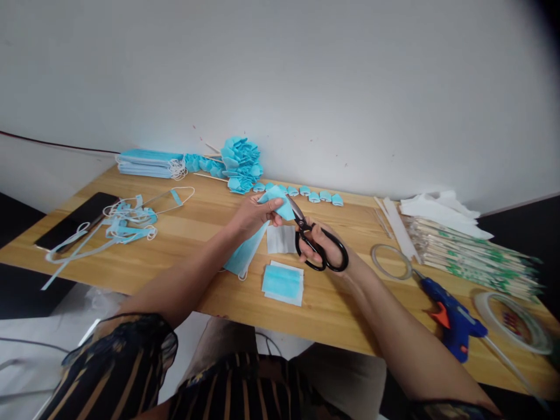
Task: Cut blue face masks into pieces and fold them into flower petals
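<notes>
Between the thumb and fingers of my left hand (258, 211) is a light-blue piece of mask fabric (284, 209), held up over the middle of the table. My right hand (326, 245) grips black-handled scissors (335, 252), whose blades meet the fabric's right edge. How far the blades are parted is hard to make out. Beneath my hands lie a blue face mask (245, 252) and a whitish fabric piece (280, 240). Closer to me, blue and white cut rectangles (283, 282) lie stacked on the wood.
Small folded blue petals (314, 197) line the back edge beside blue fabric flowers (241, 163). Stacked masks (149, 163), a phone (79, 221) and cut-off straps (131, 220) lie left. At right are a glue gun (452, 318), tape rolls (511, 321) and wrapped sticks (476, 254).
</notes>
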Action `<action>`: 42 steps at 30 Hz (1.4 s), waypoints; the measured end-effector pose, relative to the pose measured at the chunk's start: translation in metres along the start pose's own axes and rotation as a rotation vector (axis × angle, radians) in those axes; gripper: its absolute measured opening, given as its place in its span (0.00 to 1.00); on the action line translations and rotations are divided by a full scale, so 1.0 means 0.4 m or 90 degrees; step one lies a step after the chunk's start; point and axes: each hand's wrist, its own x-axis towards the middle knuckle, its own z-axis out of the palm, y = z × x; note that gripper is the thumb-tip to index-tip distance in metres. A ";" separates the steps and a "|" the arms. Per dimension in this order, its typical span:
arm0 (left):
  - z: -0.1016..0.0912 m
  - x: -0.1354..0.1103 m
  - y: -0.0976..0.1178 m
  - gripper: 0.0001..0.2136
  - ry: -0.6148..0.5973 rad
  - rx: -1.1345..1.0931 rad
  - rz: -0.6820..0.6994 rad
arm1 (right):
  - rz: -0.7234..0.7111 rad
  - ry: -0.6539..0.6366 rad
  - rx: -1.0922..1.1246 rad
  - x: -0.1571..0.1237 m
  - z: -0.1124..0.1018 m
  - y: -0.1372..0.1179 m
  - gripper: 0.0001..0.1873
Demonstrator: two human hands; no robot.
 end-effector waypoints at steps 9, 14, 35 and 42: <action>0.006 -0.005 0.000 0.24 -0.035 0.019 0.000 | 0.005 -0.045 0.004 0.004 -0.001 0.002 0.39; 0.010 -0.008 0.000 0.26 -0.052 0.023 -0.015 | 0.002 -0.045 -0.010 0.002 0.007 -0.007 0.42; -0.004 0.000 -0.011 0.26 -0.045 0.020 -0.013 | -0.013 0.035 0.012 0.006 0.015 -0.007 0.36; 0.001 -0.002 -0.007 0.27 -0.034 0.017 -0.015 | -0.011 0.038 0.007 0.003 0.010 -0.001 0.35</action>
